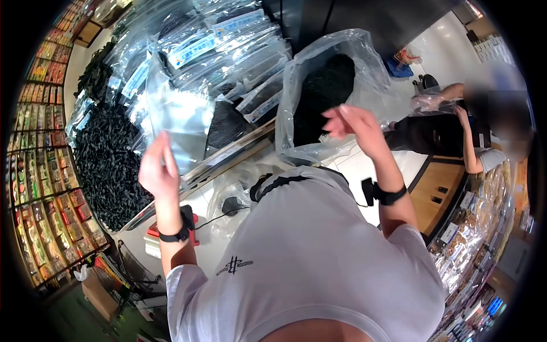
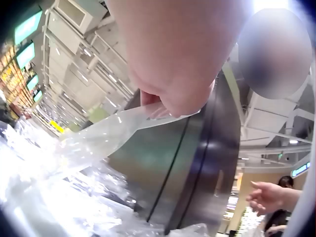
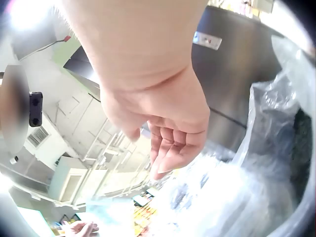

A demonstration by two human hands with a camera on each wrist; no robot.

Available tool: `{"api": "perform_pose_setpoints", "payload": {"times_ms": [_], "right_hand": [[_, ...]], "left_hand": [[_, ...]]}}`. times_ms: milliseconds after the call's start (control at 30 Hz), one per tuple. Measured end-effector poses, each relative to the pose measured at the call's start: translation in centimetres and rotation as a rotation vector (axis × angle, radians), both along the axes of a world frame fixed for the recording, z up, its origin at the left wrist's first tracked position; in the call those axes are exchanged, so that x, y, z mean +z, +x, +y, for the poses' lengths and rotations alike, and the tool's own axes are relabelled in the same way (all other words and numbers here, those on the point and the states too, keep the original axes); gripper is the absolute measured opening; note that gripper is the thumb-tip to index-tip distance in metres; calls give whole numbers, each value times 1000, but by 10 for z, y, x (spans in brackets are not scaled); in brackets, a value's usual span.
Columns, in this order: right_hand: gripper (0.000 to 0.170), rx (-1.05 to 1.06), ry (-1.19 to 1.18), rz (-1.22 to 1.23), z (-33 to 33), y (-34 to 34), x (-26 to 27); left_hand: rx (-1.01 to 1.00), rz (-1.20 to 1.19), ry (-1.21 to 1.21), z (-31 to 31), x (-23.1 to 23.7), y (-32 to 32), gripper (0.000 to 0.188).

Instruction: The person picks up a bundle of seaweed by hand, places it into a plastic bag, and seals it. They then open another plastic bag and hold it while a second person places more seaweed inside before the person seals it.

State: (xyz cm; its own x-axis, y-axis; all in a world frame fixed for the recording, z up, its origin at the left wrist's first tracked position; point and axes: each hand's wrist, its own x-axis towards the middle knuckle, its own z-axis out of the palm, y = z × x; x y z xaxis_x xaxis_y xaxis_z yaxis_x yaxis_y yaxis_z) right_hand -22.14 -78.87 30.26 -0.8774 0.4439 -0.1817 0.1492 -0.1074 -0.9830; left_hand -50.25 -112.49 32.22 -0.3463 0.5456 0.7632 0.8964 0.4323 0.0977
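My left hand (image 1: 159, 171) pinches the edge of a clear plastic bag (image 1: 185, 128) that hangs flat over the display. In the left wrist view the bag (image 2: 111, 136) stretches away from the curled fingers toward the lower left. My right hand (image 1: 360, 130) hovers over the near side of a large clear sack (image 1: 290, 97), its fingers loosely bent and holding nothing. Loose black dried material (image 1: 325, 94) fills that sack. In the right wrist view the palm and bent fingers of the right hand (image 3: 170, 123) show, with the sack (image 3: 256, 133) beside them.
Packed bags with blue-and-white labels (image 1: 194, 51) lie piled on the display. A heap of black dried strips (image 1: 108, 154) lies at left. Its metal edge (image 1: 228, 151) runs in front of me. A red scale-like item (image 1: 154, 231) sits below. Another person (image 1: 427, 134) works at right.
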Motion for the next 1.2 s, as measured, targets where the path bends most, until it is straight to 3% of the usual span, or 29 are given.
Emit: {"api": "perform_pose_setpoints", "payload": {"times_ms": [33, 100, 133, 167, 233, 467, 567, 633, 667, 733, 833, 900, 967, 1067, 1167, 1200], "right_hand": [[58, 58, -108, -16, -1, -14, 4], [73, 128, -288, -49, -12, -43, 13], [70, 180, -396, -39, -13, -55, 13], [70, 170, -397, -37, -15, -66, 13], [58, 270, -445, -70, -15, -83, 12], [37, 309, -573, -64, -14, -90, -20], [30, 311, -435, -41, -21, -95, -24], [24, 326, -141, -16, -31, -99, -15], [23, 306, -82, 37, -38, -102, -12], [23, 336, 27, 57, -50, -106, 2], [20, 394, 237, 73, -75, -113, 18], [17, 415, 676, 239, -91, -123, 10], [15, 423, 716, 215, -102, -126, 10], [15, 484, 741, 209, -111, -125, 15], [20, 601, 532, 239, -109, -122, 20], [29, 644, 338, 274, -108, -123, 14]], "left_hand": [[-112, 83, -66, 8, 3, 17, 13], [-313, 18, -160, 24, -1, 47, 13], [-337, -42, -134, 34, -9, 62, 18], [-412, -26, -274, 37, -13, 70, 20], [-562, -87, -190, 51, -25, 86, 19], [-526, -237, -294, 44, -47, 94, 20], [-404, -345, -384, 42, -42, 92, 23], [-397, -720, -456, 42, -19, 94, 19], [-398, -719, -456, 41, -12, 94, 19], [-336, -1178, -251, 38, -2, 92, 13], [-280, -1362, -34, 43, 2, 93, 14], [-300, -1299, -13, 52, 5, 91, 19], [-223, -1358, 81, 55, 1, 88, 26], [-260, -1473, 140, 53, -3, 80, 29], [-301, -1553, 171, 52, -3, 76, 29], [-305, -1594, 180, 53, -3, 75, 29]]}}
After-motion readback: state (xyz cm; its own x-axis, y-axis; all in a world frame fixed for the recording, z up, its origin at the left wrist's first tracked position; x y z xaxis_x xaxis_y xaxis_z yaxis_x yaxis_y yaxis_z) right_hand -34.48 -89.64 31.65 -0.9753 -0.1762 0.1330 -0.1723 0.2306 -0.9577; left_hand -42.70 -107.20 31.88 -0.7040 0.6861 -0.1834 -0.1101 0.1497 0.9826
